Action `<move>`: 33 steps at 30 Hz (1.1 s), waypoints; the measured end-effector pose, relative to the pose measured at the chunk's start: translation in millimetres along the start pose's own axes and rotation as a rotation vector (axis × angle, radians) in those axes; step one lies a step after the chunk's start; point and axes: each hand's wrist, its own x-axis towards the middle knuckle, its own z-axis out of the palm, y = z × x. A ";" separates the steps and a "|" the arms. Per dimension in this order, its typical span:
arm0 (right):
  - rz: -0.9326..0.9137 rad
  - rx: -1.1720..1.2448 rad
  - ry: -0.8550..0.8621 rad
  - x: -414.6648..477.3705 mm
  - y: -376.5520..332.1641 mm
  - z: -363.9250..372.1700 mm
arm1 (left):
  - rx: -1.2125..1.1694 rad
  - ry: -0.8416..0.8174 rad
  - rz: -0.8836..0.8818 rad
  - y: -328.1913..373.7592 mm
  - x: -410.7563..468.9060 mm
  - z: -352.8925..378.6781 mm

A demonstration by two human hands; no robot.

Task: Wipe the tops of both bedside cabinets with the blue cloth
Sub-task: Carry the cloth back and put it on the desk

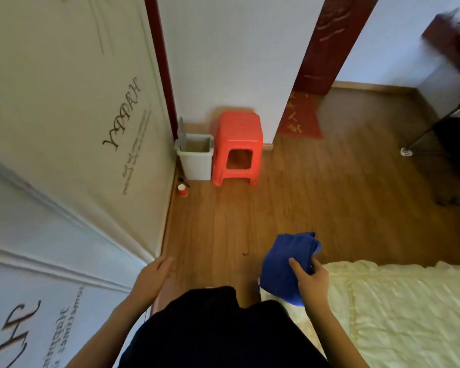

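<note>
The blue cloth (283, 264) hangs bunched in my right hand (312, 278), which grips it just left of the bed's corner, above the wooden floor. My left hand (152, 277) is held out near the wardrobe's lower edge, fingers loosely apart and holding nothing. No bedside cabinet shows clearly; a blurred dark red piece of furniture (452, 41) sits at the far upper right.
White wardrobe doors (64, 128) with lettering fill the left. A grey bin (197, 160), a red plastic stool (238, 147) and a small red cup (182, 190) stand by the wall ahead. The cream-covered bed (398, 309) lies at lower right. A metal stand's leg (420, 139) crosses the right.
</note>
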 end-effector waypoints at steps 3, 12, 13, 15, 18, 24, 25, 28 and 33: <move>0.031 0.037 0.087 41.7 -23.8 -7.9 | 0.106 -0.101 0.152 81.3 56.5 10.1; 0.233 0.116 0.323 168.1 -39.7 -36.0 | 0.299 -0.341 0.271 221.0 201.9 77.1; 0.249 0.118 0.343 187.4 -42.0 -37.5 | 0.300 -0.343 0.262 232.8 217.9 85.7; 0.282 0.137 0.361 230.5 -52.9 -41.8 | 0.307 -0.320 0.232 261.7 250.0 100.8; 0.326 0.169 0.340 299.5 -81.3 -52.7 | 0.309 -0.283 0.191 307.0 302.0 116.6; 0.199 0.165 0.327 426.1 -170.2 -73.7 | 0.314 -0.205 0.141 408.4 398.0 143.5; 0.192 0.179 0.323 443.8 -183.4 -77.3 | 0.318 -0.213 0.141 423.4 411.4 150.1; 0.176 0.229 0.341 496.5 -215.7 -89.3 | 0.292 -0.236 0.140 465.9 448.3 175.1; 0.207 0.288 0.389 582.8 -242.3 -112.3 | 0.384 -0.304 0.170 525.2 519.8 235.9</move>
